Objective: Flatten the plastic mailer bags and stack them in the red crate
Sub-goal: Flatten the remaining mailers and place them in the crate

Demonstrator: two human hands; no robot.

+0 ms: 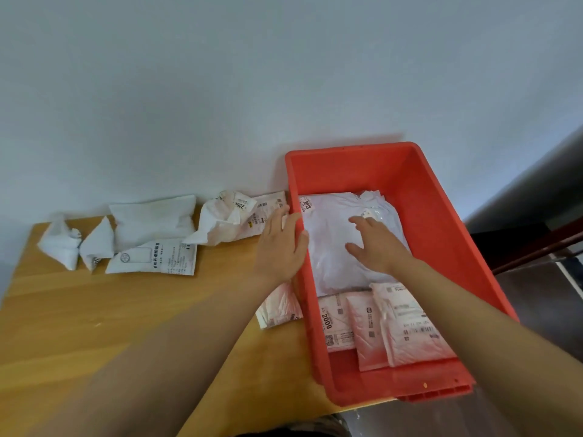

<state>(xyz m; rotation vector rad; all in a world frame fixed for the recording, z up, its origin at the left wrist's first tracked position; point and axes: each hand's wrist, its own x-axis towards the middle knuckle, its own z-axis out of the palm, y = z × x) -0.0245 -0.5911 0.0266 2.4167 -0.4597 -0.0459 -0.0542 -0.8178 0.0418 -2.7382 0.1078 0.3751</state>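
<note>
The red crate (441, 216) stands on the right end of the wooden table (110, 310). Inside it lies a large flattened white mailer (328, 247) on top of several labelled mailers (407, 326) near the front. My right hand (375, 244) lies open with spread fingers on the large white mailer. Beside it, my left hand (280, 244) is open at the crate's left rim, its fingertips over the edge. Several crumpled white mailers (151, 234) sit along the wall on the table's left. One more mailer (279, 307) lies on the table under my left forearm.
A crumpled mailer with printed labels (227, 219) lies just left of the crate against the pale wall. To the right of the table the floor drops away, with a dark object (517, 247) and a grey surface there.
</note>
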